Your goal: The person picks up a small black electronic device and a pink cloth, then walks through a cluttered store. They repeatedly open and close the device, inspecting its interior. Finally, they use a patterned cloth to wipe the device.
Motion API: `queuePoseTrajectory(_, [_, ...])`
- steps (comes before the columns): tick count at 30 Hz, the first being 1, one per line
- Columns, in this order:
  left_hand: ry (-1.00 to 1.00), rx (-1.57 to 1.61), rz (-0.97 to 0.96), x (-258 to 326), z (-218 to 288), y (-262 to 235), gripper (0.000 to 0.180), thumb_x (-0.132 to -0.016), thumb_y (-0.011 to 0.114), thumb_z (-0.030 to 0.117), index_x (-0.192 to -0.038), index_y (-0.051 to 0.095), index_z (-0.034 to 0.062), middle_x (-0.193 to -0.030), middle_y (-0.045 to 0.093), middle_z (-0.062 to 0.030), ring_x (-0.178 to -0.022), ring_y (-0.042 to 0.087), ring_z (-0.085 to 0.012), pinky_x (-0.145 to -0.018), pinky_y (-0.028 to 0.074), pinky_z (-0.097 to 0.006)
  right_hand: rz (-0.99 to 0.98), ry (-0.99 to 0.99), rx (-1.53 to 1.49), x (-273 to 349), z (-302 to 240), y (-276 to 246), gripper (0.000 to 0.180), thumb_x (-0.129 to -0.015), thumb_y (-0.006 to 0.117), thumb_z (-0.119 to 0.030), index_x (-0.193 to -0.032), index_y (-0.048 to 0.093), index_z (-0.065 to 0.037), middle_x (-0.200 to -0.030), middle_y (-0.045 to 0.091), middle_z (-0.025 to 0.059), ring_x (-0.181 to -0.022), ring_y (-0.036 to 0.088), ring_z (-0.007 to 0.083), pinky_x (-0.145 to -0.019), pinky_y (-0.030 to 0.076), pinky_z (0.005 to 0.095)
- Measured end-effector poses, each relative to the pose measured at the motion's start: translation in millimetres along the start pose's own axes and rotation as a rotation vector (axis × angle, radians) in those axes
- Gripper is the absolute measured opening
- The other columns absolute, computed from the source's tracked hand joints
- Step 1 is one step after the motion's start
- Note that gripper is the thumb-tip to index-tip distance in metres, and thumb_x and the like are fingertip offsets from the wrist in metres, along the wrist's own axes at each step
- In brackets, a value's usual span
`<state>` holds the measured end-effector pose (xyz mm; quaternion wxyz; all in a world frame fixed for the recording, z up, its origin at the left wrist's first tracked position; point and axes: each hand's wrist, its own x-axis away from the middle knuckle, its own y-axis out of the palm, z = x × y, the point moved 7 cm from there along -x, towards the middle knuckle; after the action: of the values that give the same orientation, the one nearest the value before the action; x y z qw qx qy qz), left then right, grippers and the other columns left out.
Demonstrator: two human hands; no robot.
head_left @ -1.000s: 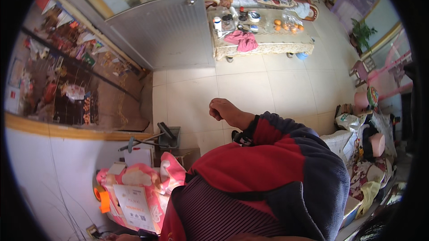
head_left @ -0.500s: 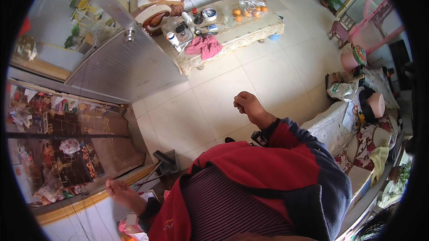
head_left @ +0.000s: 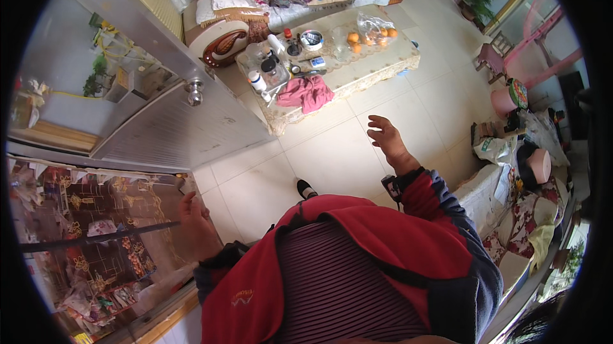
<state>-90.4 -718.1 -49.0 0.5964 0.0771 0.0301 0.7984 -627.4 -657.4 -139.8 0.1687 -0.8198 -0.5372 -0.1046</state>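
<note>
My right hand [head_left: 389, 143] is raised over the tiled floor, its fingers loosely apart and nothing in them. A dark device [head_left: 391, 189] is at that wrist. On the left, my left hand [head_left: 196, 228] is in front of the brown patterned door panel [head_left: 150, 210]. Its fingers point up, loosely spread, and I see nothing in them; whether they touch the panel I cannot tell. Nearest ahead of it is the grey door [head_left: 191, 133] with a round metal knob [head_left: 195, 93]. My red jacket [head_left: 345, 235] hangs open.
Ahead stands a low table [head_left: 383, 66] with oranges [head_left: 354, 41], a pink cloth [head_left: 306, 93], bottles and a tray. Behind it is a sofa [head_left: 223, 31] with clothes on it. A second sofa [head_left: 476, 194] is at the right, near a pink bucket [head_left: 507, 98]. My shoe [head_left: 306, 189] shows on the tiles.
My left hand has risen and come forward along the door panel. My right hand has moved slightly right, its fingers spreading from a loose curl. The table appears closer, and a shoe has come forward.
</note>
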Motion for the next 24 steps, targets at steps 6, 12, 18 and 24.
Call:
queuePoseTrajectory(6, [-0.115, -0.257, -0.139, -101.1, -26.9, 26.1, 0.02, -0.093, 0.052, 0.005, -0.112, 0.058, 0.0011, -0.074, 0.049, 0.0021, -0.064, 0.043, -0.0054, -0.059, 0.037, -0.02, -0.058, -0.145, 0.312, -112.4, 7.6, 47.2, 0.075, -0.078, 0.072, -0.026, -0.144, 0.036, -0.019, -0.141, 0.04, 0.0163, -0.118, 0.052, 0.0322, -0.092, 0.048, 0.0389])
queuePoseTrajectory(12, [0.154, -0.782, -0.215, -156.0, 1.4, 83.4, 0.036, -0.088, 0.058, 0.007, -0.124, 0.055, 0.0016, -0.114, 0.056, -0.0087, -0.105, 0.052, -0.0176, -0.084, 0.044, -0.03, -0.181, -0.097, 0.601, -225.0, 69.8, 92.9, 0.091, -0.07, 0.074, -0.049, -0.147, 0.031, -0.024, -0.148, 0.025, 0.0291, -0.132, 0.038, 0.0421, -0.102, 0.04, 0.0447])
queuePoseTrajectory(18, [0.54, -1.045, -0.182, -202.4, 32.6, 156.6, 0.039, -0.089, 0.057, 0.012, -0.126, 0.052, 0.0023, -0.132, 0.049, -0.0118, -0.122, 0.046, -0.0254, -0.092, 0.042, -0.038, -0.283, 0.031, 0.606, -342.7, 105.0, 132.8, 0.095, -0.071, 0.074, -0.053, -0.148, 0.03, -0.019, -0.149, 0.018, 0.0345, -0.135, 0.032, 0.0451, -0.107, 0.035, 0.0459])
queuePoseTrajectory(24, [0.258, -1.054, 0.032, -257.7, -1.4, 186.6, 0.034, -0.093, 0.052, 0.02, -0.118, 0.054, -0.0036, -0.109, 0.057, -0.0166, -0.085, 0.059, -0.0202, -0.067, 0.05, -0.031, -0.235, -0.022, 0.765, -443.8, 121.2, 171.2, 0.09, -0.069, 0.073, -0.048, -0.146, 0.034, -0.023, -0.149, 0.023, 0.0297, -0.136, 0.026, 0.0467, -0.11, 0.027, 0.0515])
